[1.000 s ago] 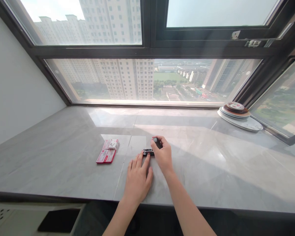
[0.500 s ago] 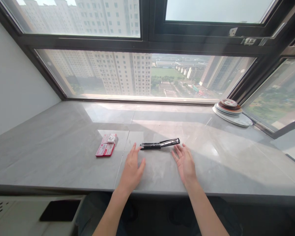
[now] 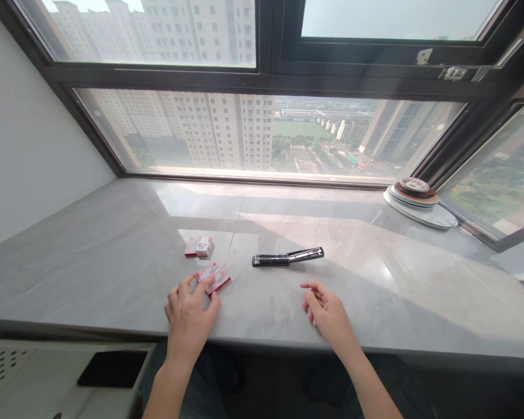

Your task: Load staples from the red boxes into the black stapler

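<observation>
My left hand (image 3: 190, 311) reaches over a pair of flat red-and-white staple boxes (image 3: 218, 278), fingers and thumb closed about their near left end. Its fingertips cover part of them. Behind stand two other small boxes, a red one (image 3: 191, 247) and a white one (image 3: 204, 247), side by side. A black stapler (image 3: 271, 260) lies folded wide open on the counter, its metal rail showing on the right arm. Below the stapler's right end, my right hand (image 3: 327, 314) holds nothing; the index finger points left and the other fingers are loosely curled.
The grey marble-look counter (image 3: 113, 262) runs up to a dark window frame (image 3: 262, 181). A stack of plates (image 3: 419, 201) sits in the far right corner. Below the front edge on the left is a white cabinet (image 3: 30, 378) with a dark panel (image 3: 112, 369).
My left hand went from the stapler's left end to the front boxes, which shifted right and nearer, away from the back two. My right hand drew back from the stapler, its fingers curling.
</observation>
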Motion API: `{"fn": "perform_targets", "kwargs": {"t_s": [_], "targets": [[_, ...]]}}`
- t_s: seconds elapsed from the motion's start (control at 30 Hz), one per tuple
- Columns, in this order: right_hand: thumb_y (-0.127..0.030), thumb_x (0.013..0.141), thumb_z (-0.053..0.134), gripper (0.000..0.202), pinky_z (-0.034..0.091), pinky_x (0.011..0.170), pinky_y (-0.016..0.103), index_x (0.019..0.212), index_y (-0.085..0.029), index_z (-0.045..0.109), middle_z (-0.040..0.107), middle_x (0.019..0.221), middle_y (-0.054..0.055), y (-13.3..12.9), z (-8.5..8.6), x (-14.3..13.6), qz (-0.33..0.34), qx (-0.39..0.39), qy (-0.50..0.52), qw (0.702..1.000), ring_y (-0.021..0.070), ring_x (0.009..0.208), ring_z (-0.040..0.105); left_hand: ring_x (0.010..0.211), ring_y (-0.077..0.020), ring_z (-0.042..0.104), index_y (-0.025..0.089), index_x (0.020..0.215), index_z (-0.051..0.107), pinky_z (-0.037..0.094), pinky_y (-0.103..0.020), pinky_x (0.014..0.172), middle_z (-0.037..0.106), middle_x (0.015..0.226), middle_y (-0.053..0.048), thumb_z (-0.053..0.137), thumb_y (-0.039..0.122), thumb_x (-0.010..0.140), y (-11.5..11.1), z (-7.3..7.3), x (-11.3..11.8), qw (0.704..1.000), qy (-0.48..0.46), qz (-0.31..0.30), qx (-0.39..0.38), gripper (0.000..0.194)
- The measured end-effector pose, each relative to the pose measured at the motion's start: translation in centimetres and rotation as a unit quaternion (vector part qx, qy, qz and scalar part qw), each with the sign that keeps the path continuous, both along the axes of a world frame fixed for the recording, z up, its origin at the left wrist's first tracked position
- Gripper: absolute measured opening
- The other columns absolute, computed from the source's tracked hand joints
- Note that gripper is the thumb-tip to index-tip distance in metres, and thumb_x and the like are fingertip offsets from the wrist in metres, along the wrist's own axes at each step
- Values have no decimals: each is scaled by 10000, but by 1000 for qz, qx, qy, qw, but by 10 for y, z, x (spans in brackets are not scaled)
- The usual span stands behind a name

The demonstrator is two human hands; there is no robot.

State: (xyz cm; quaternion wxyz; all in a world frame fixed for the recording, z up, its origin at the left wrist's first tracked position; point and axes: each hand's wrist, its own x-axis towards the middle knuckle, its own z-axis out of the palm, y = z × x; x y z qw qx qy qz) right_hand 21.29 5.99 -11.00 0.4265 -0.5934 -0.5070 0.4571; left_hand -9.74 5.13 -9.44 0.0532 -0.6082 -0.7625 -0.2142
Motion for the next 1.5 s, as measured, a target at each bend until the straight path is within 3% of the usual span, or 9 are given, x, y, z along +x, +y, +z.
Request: {"fn": "perform_targets", "kwargs": {"t_s": [0.17,0.4,0.53,0.67,0.77,0.97,1.13,1.37,1.5], "targets": [[-519,941,569,399,408,439,233,1187,-220,666,656,761,5,-1,1,1,13,-15,-8,1000,133,528,549,1280,-316,460,390,1363,630,427,-469,1015,521,1472,-48,540,318,980,1,2,2,999,7,-47,-16,400],[-533,950,555,436,463,489,252,1205,-199,671,657,764,22,-5,2,1,6,8,-10,1000,148,570,575,1176,-367,469,270,1279,676,408,-522,972,538,1285,-140,544,471,968,27,0,-30,991,32,131,4,394],[-535,965,538,430,464,503,252,1201,-199,667,660,775,28,-5,0,1,11,11,-23,1000,150,580,582,1176,-375,463,238,1270,674,407,-522,963,532,1262,-154,562,452,957,38,1,-35,988,24,153,12,396],[-550,968,525,435,451,505,252,1201,-207,658,660,774,26,-5,-1,2,10,9,-34,999,154,584,577,1214,-371,460,299,1270,707,406,-526,981,536,1328,-130,567,376,969,35,2,-24,996,19,77,35,340],[-560,956,543,434,426,510,250,1164,-201,670,646,736,17,-1,1,2,23,3,-55,998,145,565,551,1241,-345,481,365,1273,713,424,-492,987,576,1349,-84,609,308,954,19,1,-1,998,-16,-41,34,340],[-605,949,543,448,251,418,233,1094,-201,671,590,627,-33,15,14,0,162,-102,-9,982,87,408,379,1161,-257,589,391,1355,645,468,-417,995,698,1242,-9,621,204,935,2,6,65,939,-145,-312,-27,460],[-634,886,625,449,171,447,229,872,-185,644,424,508,-71,28,21,8,178,-141,9,974,83,457,294,1136,-248,625,379,1362,633,486,-404,1024,723,1201,1,771,247,845,24,11,88,904,-194,-377,-53,551],[-624,895,602,439,205,472,246,855,-187,617,472,506,-55,35,21,37,150,-152,-107,971,97,452,340,1147,-223,631,366,1384,602,494,-391,1058,714,1190,7,744,228,874,31,2,75,896,-231,-377,-37,547],[-552,899,630,348,296,525,254,906,-207,679,566,588,-26,38,41,29,115,-14,-276,954,134,532,485,1147,-229,623,360,1401,586,492,-400,1056,717,1181,7,743,221,867,29,0,74,896,-234,-375,-32,573]]}}
